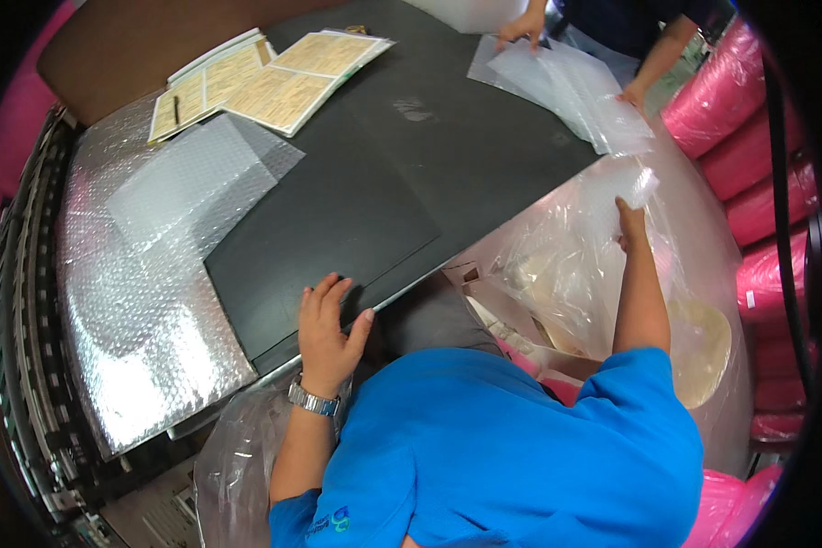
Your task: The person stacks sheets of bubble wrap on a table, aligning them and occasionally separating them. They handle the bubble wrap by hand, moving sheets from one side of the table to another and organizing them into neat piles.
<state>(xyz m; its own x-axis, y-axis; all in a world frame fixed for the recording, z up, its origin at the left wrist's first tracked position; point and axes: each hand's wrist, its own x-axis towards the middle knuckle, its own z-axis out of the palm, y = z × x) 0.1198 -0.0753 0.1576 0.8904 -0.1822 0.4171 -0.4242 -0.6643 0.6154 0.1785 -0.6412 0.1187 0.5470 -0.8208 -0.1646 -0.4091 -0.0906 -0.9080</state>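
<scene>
My left hand (329, 315) rests on the near edge of the dark table mat (338, 210), fingers spread, holding nothing. A steel-banded watch is on that wrist. To the right, my arm reaches out past the table's edge. There my right hand (630, 226) grips a whitish translucent bubble wrap piece (632, 187), partly blending into the plastic behind it. Below that hand is a large clear plastic bag (557, 247) over an open carton. Across the table, a co-worker's two hands hold several bubble wrap sheets (566, 87) at the far right corner.
Bubble wrap (119, 301) covers the table's left side, with loose translucent sheets (192, 183) on top. Paper forms (292, 78) and a pen (176, 110) lie at the back. Rollers (27, 338) run along the left. Pink wrapped rolls (717, 91) are stacked at right.
</scene>
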